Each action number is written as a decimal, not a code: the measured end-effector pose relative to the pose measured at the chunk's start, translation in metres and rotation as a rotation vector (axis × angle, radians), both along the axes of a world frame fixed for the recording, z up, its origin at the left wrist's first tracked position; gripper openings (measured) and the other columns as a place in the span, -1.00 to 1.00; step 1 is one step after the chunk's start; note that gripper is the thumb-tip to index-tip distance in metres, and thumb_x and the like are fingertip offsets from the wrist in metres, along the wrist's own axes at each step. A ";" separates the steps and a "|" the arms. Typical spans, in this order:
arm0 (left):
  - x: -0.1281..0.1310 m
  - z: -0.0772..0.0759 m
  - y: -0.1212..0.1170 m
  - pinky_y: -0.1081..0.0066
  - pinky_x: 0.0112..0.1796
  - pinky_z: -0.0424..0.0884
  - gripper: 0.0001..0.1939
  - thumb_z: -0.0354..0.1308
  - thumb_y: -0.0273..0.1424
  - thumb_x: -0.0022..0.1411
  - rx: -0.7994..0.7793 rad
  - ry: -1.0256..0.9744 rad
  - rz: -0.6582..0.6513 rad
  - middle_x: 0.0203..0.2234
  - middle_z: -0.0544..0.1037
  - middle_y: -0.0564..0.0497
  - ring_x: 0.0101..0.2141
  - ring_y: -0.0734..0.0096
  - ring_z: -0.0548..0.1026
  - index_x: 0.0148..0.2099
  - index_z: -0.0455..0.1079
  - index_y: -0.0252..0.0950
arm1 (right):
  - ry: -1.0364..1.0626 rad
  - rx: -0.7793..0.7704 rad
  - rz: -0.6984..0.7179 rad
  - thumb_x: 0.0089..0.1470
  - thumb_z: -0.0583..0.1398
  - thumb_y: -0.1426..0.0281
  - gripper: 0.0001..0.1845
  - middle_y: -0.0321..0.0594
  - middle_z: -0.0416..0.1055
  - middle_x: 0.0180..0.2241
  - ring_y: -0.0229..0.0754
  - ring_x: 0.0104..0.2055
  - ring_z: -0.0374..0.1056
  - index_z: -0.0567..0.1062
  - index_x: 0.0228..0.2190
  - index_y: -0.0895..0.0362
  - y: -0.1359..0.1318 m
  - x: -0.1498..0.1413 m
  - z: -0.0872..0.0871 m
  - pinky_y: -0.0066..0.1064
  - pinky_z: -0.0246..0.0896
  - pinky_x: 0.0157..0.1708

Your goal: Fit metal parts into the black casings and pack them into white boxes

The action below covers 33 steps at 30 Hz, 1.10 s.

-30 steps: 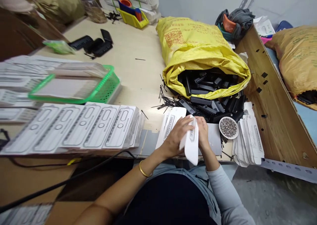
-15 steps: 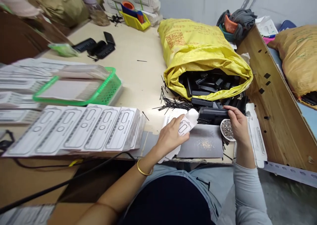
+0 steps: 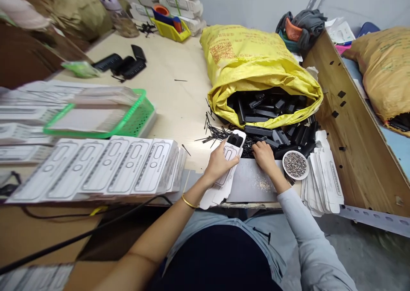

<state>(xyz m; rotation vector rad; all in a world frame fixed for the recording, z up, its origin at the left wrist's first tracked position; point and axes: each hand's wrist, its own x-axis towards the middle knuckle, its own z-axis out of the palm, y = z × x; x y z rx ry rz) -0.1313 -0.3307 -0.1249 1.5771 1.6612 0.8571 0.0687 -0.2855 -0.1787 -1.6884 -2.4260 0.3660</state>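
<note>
Left hand [image 3: 218, 164]: grasping printed white carton [image 3: 231, 152], black piece [image 3: 235, 140] in its open end.
Right hand [image 3: 264, 156]: at black pins [image 3: 247, 148]; cannot tell its grip.
Carton: just left of right hand.

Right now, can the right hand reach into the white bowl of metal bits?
Likely yes: the white bowl is uncovered and close to the right hand, though the fingers are at the black sticks.
</note>
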 end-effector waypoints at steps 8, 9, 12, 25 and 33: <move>0.018 0.019 -0.007 0.23 0.00 0.35 -0.28 0.20 -0.39 0.01 0.132 0.085 -0.121 -0.01 0.40 -0.11 -0.02 0.18 0.40 0.24 0.14 -0.25 | 0.531 0.099 -0.178 0.15 0.12 0.35 -0.82 -0.24 0.50 -0.35 -0.16 -0.31 0.38 0.53 -0.34 0.06 -0.006 0.033 0.027 -0.33 0.23 -0.23; 0.020 0.024 -0.009 0.24 -0.02 0.36 -0.27 0.18 -0.39 0.02 0.131 0.110 -0.141 0.00 0.39 -0.11 -0.03 0.18 0.40 0.26 0.11 -0.24 | 0.575 0.169 -0.207 0.16 0.11 0.32 -0.81 -0.24 0.51 -0.34 -0.16 -0.32 0.38 0.53 -0.30 0.05 -0.011 0.040 0.039 -0.33 0.24 -0.24; 0.026 0.034 -0.015 0.27 -0.11 0.39 -0.24 0.15 -0.40 0.05 0.140 0.269 -0.217 -0.04 0.41 -0.10 -0.09 0.19 0.42 0.30 0.03 -0.23 | 0.478 0.386 -0.172 0.20 0.07 0.34 -0.77 -0.18 0.51 -0.28 -0.13 -0.25 0.37 0.52 -0.23 0.05 -0.030 0.058 0.085 -0.29 0.22 -0.21; 0.065 0.033 -0.025 0.23 0.14 0.22 -0.22 0.14 -0.44 0.09 0.293 -0.016 -0.394 0.18 0.26 -0.11 0.15 0.20 0.27 0.32 -0.05 -0.21 | 0.396 0.272 0.126 0.18 0.12 0.32 -0.79 -0.18 0.42 -0.21 -0.08 -0.14 0.28 0.44 -0.14 -0.01 -0.072 0.052 0.147 -0.17 0.21 -0.09; 0.083 -0.026 -0.034 0.14 0.09 0.26 -0.48 0.13 -0.48 0.10 0.340 -0.254 -0.377 0.11 0.31 -0.17 0.10 0.19 0.32 0.12 0.11 -0.24 | 1.079 0.039 -0.329 0.09 0.20 0.26 -0.61 -0.22 0.34 -0.21 -0.20 -0.20 0.32 0.29 -0.05 0.04 -0.079 0.020 0.065 -0.34 0.31 -0.22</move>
